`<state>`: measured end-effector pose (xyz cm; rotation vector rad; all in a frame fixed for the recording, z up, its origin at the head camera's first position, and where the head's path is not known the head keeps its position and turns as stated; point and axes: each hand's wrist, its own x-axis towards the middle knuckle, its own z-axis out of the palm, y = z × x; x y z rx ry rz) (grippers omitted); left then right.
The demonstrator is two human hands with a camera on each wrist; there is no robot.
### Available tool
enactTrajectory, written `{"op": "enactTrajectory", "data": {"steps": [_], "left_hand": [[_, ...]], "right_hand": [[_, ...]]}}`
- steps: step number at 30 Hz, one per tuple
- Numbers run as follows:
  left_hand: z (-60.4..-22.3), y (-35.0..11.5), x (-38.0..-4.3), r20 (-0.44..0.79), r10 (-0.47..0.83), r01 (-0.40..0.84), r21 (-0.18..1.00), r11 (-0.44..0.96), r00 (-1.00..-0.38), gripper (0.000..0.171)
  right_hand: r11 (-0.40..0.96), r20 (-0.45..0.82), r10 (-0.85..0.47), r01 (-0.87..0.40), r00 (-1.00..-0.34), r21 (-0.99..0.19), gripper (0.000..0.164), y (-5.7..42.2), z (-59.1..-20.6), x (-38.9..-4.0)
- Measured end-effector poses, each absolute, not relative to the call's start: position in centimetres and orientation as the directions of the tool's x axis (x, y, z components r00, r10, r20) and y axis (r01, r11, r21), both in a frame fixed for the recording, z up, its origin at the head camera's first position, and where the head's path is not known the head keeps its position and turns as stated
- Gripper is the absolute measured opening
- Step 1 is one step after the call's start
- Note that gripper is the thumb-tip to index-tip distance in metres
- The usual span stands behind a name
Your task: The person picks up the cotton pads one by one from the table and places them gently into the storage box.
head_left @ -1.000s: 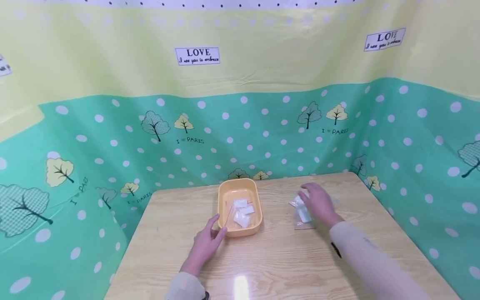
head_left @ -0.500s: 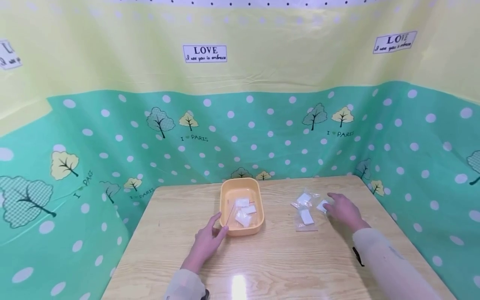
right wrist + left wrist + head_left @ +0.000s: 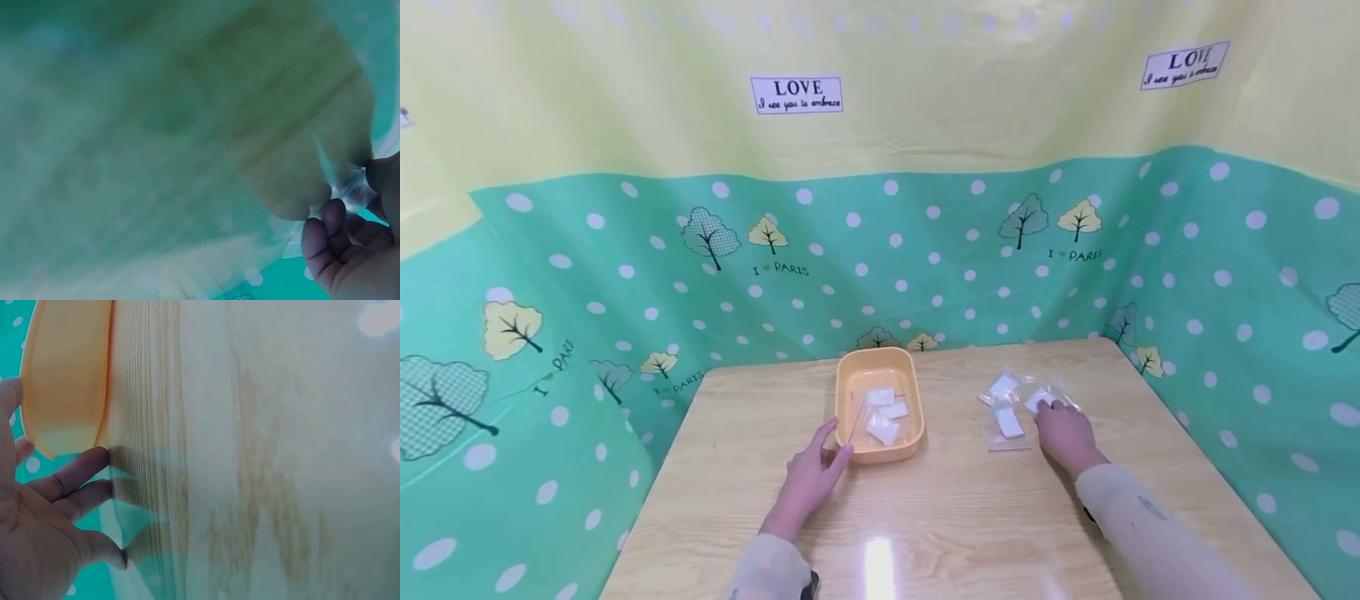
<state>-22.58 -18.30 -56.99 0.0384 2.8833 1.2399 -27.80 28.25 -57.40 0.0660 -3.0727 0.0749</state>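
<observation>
My left hand is at the near left corner of a pale orange plastic tray, its fingers spread and relaxed. In the left wrist view, fingertips lie along the side of the tray. Inside it lie several small clear zip bags with white contents. To the right, my right hand pinches a clear zip bag holding a white piece. The right wrist view shows the crinkled plastic bag between thumb and curled fingers. Close to its left lie more zip bags with white pieces.
The light wood table carries the tray at the back middle and the bags at the right. A green and yellow printed curtain borders the table's back and sides. Bright light reflects near the front edge.
My right hand moved right past the left-hand bags, then closed its fingers on the rightmost one. The left hand stays by the tray. The head view shifts slightly.
</observation>
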Motion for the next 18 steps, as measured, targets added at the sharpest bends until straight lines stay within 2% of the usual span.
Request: {"op": "enactTrajectory", "data": {"steps": [5, 18], "left_hand": [[-56.90, -18.36, -22.60, 0.005, 0.029, 0.024, 0.726, 0.687, -1.000, 0.068], [-56.75, -18.28, -22.49, 0.020, 0.026, 0.032, 0.730, 0.683, -0.999, 0.067]], "right_hand": [[0.998, 0.017, -0.045, -0.046, -0.999, -0.037, 0.039, 28.09, -56.79, -27.94], [0.999, -0.003, -0.024, -0.023, -1.000, -0.029, 0.041, 28.04, -56.78, -28.13]]}}
